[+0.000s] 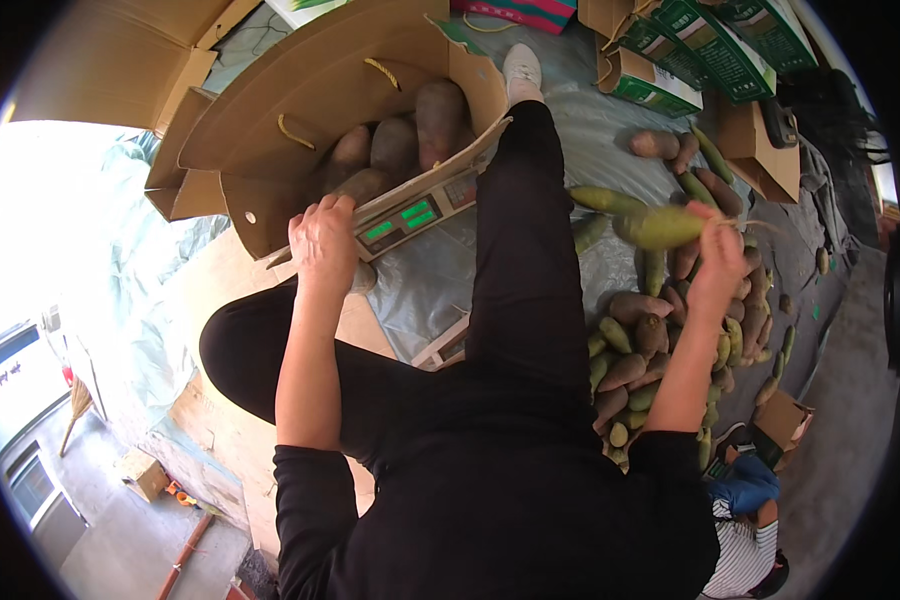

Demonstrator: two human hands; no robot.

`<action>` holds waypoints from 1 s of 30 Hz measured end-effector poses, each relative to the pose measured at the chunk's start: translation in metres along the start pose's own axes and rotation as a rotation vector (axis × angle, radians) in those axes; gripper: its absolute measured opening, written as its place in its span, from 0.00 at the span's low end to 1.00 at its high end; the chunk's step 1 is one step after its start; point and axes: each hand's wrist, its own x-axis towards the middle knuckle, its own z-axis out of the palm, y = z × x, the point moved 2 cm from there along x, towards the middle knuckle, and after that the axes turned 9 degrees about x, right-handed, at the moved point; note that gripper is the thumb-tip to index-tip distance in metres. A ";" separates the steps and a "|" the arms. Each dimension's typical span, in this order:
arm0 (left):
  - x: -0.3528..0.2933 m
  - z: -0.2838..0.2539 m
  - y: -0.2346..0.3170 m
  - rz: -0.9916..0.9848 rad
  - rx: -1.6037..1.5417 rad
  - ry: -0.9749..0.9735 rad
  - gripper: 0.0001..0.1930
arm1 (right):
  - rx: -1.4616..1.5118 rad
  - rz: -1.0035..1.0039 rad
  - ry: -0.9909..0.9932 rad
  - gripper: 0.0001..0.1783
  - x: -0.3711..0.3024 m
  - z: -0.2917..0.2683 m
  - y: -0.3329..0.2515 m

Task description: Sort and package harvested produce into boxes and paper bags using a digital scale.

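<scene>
Green radish, brown carton, striped shirt (mostly white)

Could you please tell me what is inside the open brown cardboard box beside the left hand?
The open brown cardboard box holds several reddish-brown, oblong root vegetables. They cover much of its bottom, so anything beneath them cannot be seen.

Wide fisheye view downward from head height

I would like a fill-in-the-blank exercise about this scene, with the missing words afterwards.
1. The right hand holds a root vegetable coloured ____.
2. The left hand touches the edge of a box made of ____.
3. The box's rope handles are ____.
4. The shoe near the picture's top is ____.

Missing words: green; cardboard; yellow; white.
</scene>
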 end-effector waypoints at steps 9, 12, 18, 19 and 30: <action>0.000 0.001 -0.003 0.014 -0.001 0.031 0.07 | 0.917 -0.045 -0.372 0.18 0.043 0.142 -0.115; -0.001 0.002 -0.005 0.007 -0.006 0.031 0.08 | 0.922 0.250 -0.400 0.15 0.027 0.224 -0.110; 0.003 -0.005 0.008 0.031 0.032 -0.029 0.09 | 1.010 0.679 -0.406 0.08 0.000 0.345 -0.050; 0.003 -0.005 0.008 0.029 0.048 -0.034 0.09 | 0.948 0.758 -0.389 0.11 -0.003 0.353 -0.046; -0.001 -0.004 0.004 0.053 0.049 0.027 0.06 | 0.616 0.182 -0.618 0.14 0.053 0.207 -0.051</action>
